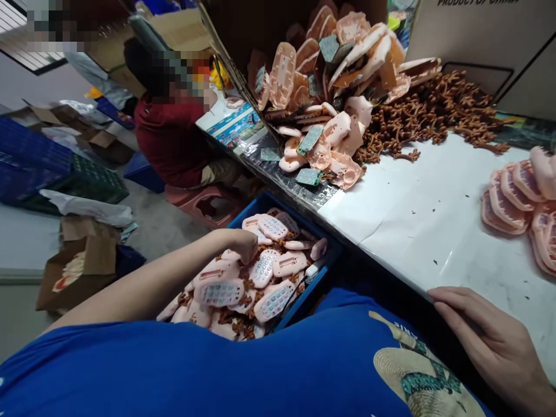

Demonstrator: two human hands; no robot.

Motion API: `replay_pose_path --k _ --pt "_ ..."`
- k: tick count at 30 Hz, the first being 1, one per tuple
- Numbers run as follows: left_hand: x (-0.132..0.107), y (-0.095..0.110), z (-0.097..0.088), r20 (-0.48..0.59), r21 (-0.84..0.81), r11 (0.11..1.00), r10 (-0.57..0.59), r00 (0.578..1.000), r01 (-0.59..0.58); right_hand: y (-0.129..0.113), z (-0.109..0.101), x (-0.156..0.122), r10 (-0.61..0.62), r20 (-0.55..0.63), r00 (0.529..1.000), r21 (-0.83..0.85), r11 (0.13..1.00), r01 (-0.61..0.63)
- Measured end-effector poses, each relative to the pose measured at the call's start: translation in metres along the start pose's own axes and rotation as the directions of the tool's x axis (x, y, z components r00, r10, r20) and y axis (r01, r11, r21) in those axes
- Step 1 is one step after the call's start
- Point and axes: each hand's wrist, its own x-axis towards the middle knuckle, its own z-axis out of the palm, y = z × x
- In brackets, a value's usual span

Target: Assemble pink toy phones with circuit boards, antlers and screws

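We find one legible marking. Along the top edge of the cardboard box (471, 40) at upper right run black capitals, cut by the frame, which we read as "PRODUCT OF CHINA". The blue shirt (304, 359) carries pale letters above a round emblem, but we cannot read them. The keypads of the toy phones (273, 301) bear marks too small to read. The coloured sheet (237, 124) on the counter (412, 220) shows printing, illegible.
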Motion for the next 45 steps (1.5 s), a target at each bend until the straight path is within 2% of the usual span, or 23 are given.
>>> replay_pose_path --k 2,5,7,8,9,10,11,12,13,14,15,18,20,22,24,27,29,32,36,39,42,43,45 --pt "0.004 0.012 -0.008 -0.042 0.060 0.996 0.063 0.997 -0.061 -0.001 0.002 0.001 -0.015 -0.017 1.000 0.006 1.000 0.015" --pt "0.011 0.049 -0.028 -0.112 0.113 0.976 0.197 0.974 -0.184 -0.003 0.004 0.003 -0.036 -0.038 0.999 0.006 0.999 0.036" --pt "0.016 0.083 -0.040 -0.203 0.135 0.952 0.298 0.933 -0.275 -0.004 0.006 0.003 -0.040 -0.046 0.998 0.004 0.999 0.041" --pt "0.019 0.101 -0.044 -0.277 0.157 0.932 0.360 0.891 -0.328 -0.004 0.007 0.004 -0.041 -0.050 0.998 0.003 0.999 0.041" --pt "0.024 0.120 -0.047 -0.414 0.258 0.874 0.485 0.770 -0.412 -0.003 0.007 0.004 -0.043 -0.055 0.998 0.000 0.999 0.043" --pt "0.031 0.137 -0.049 -0.515 0.409 0.794 0.608 0.604 -0.451 -0.003 0.008 0.004 -0.046 -0.061 0.997 -0.001 0.999 0.046" --pt "0.039 0.154 -0.050 -0.546 0.567 0.701 0.713 0.439 -0.433 -0.003 0.009 0.004 -0.047 -0.064 0.997 -0.002 0.999 0.047" --pt "0.048 0.168 -0.051 -0.515 0.690 0.608 0.794 0.323 -0.393 -0.003 0.009 0.004 -0.048 -0.067 0.997 -0.002 0.999 0.048" --pt "0.058 0.180 -0.052 -0.443 0.770 0.523 0.851 0.283 -0.366 -0.002 0.010 0.004 -0.048 -0.066 0.997 -0.002 0.999 0.048" --pt "0.068 0.190 -0.054 -0.366 0.826 0.450 0.886 0.284 -0.340 -0.002 0.010 0.004 -0.046 -0.065 0.997 -0.003 0.999 0.046" --pt "0.077 0.198 -0.055 -0.304 0.861 0.398 0.901 0.309 -0.316 -0.002 0.010 0.004 -0.042 -0.061 0.997 -0.004 0.999 0.042" --pt "0.096 0.209 -0.060 -0.211 0.912 0.322 0.900 0.381 -0.255 -0.002 0.011 0.004 -0.035 -0.052 0.998 -0.005 0.999 0.035" --pt "0.098 0.210 -0.063 -0.184 0.929 0.283 0.912 0.366 -0.237 -0.002 0.010 0.005 -0.033 -0.043 0.999 0.006 0.999 0.033" --pt "0.093 0.209 -0.066 -0.175 0.931 0.256 0.938 0.299 -0.260 -0.005 0.009 0.006 -0.028 -0.031 0.999 0.035 0.999 0.029" --pt "0.084 0.210 -0.070 -0.244 0.908 0.289 0.954 0.176 -0.302 -0.008 0.006 0.009 -0.013 -0.023 1.000 0.083 0.996 0.015" --pt "0.068 0.216 -0.075 -0.478 0.808 0.430 0.878 -0.022 -0.403 -0.011 0.004 0.013 0.050 -0.008 0.999 0.166 0.985 -0.048" --pt "0.058 0.226 -0.074 -0.614 0.698 0.495 0.786 -0.076 -0.518 -0.012 0.003 0.017 0.128 -0.020 0.992 0.215 0.969 -0.121" --pt "0.042 0.249 -0.060 -0.694 0.544 0.473 0.717 -0.056 -0.693 -0.011 0.004 0.027 0.258 -0.082 0.963 0.284 0.932 -0.226" --pt "0.025 0.284 -0.024 -0.643 0.403 0.362 0.766 0.022 -0.841 -0.013 0.003 0.051 0.383 -0.119 0.916 0.456 0.841 -0.292" --pt "0.023 0.306 0.006 -0.596 0.275 0.315 0.797 0.096 -0.908 -0.017 0.002 0.068 0.440 -0.035 0.897 0.654 0.689 -0.312" --pt "0.035 0.324 0.032 -0.563 0.141 0.298 0.809 0.170 -0.944 -0.019 0.002 0.072 0.421 0.058 0.905 0.763 0.567 -0.312" --pt "0.042 0.329 0.039 -0.551 0.104 0.301 0.811 0.197 -0.948 -0.018 0.002 0.069 0.424 0.046 0.904 0.763 0.570 -0.306" --pt "0.057 0.341 0.050 -0.518 0.067 0.319 0.821 0.240 -0.946 -0.013 0.002 0.059 0.456 -0.058 0.888 0.705 0.649 -0.287"
